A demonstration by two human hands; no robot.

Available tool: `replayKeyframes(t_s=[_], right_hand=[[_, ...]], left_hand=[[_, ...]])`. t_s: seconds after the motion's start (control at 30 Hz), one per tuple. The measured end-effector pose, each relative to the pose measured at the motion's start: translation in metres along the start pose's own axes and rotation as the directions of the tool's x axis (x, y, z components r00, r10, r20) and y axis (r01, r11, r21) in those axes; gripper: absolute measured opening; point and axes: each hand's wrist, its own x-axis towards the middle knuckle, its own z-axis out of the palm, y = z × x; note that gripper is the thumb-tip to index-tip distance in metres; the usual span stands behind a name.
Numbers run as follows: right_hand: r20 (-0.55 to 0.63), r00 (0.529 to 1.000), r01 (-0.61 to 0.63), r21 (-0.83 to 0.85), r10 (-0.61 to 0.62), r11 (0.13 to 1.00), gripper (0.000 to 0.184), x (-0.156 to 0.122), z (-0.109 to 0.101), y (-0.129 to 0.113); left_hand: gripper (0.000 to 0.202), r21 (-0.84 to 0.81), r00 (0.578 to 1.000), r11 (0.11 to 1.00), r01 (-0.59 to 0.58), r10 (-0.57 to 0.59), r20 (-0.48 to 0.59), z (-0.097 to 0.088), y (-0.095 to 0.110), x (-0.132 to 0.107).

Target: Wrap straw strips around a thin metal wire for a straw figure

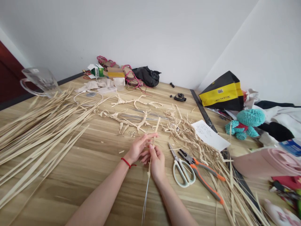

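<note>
Between both hands runs a bundle of thin wires wrapped in pale straw (149, 169), its bare metal wires (145, 197) pointing down toward me. My right hand (157, 162) pinches the wrapped part between thumb and fingers. My left hand (137, 148), with a red cord (126, 162) at its wrist, has its fingertips closed on the flat straw strip (157, 124) that sticks up at the top end. The left lower fingers are partly hidden behind the work. White-handled scissors (182, 171) and orange-handled pliers (202, 172) lie right of my right hand.
Long straw strips (47, 131) spread over the left side. Straw-wrapped branching pieces (131, 121) lie ahead, with a tangled straw pile (188, 135) and white paper (209, 135) to the right. A glass mug (42, 82) stands far left; a black-yellow bag (222, 92) stands back right.
</note>
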Motion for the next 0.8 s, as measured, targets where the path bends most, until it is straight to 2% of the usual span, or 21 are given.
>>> replayKeyframes(t_s=[0.2, 0.3, 0.4, 0.53, 0.8], right_hand=[[-0.032, 0.999, 0.035, -0.215, -0.043, 0.976, 0.035, -0.004, 0.002, 0.007], [-0.027, 0.994, 0.093, -0.336, -0.108, 0.937, 0.033, -0.006, 0.003, 0.009], [-0.013, 0.992, 0.114, -0.377, -0.128, 0.919, 0.032, -0.007, 0.005, 0.01], [-0.001, 0.998, 0.053, -0.302, -0.055, 0.952, 0.033, -0.007, 0.006, 0.01], [0.087, 0.996, 0.024, -0.039, -0.021, 0.999, 0.031, 0.002, 0.002, 0.001]], left_hand=[[0.035, 0.055, 0.992, 0.998, -0.002, 0.009, -0.123, 0.001, 0.002, 0.007], [0.041, 0.018, 0.987, 1.0, -0.018, 0.021, -0.159, 0.0, 0.0, 0.011], [0.052, 0.009, 0.984, 0.999, -0.036, 0.037, -0.176, -0.001, 0.0, 0.012], [0.06, 0.017, 0.98, 0.999, -0.046, 0.049, -0.194, 0.001, 0.002, 0.01], [0.067, 0.005, 0.978, 1.0, -0.01, 0.011, -0.206, 0.006, 0.008, 0.007]])
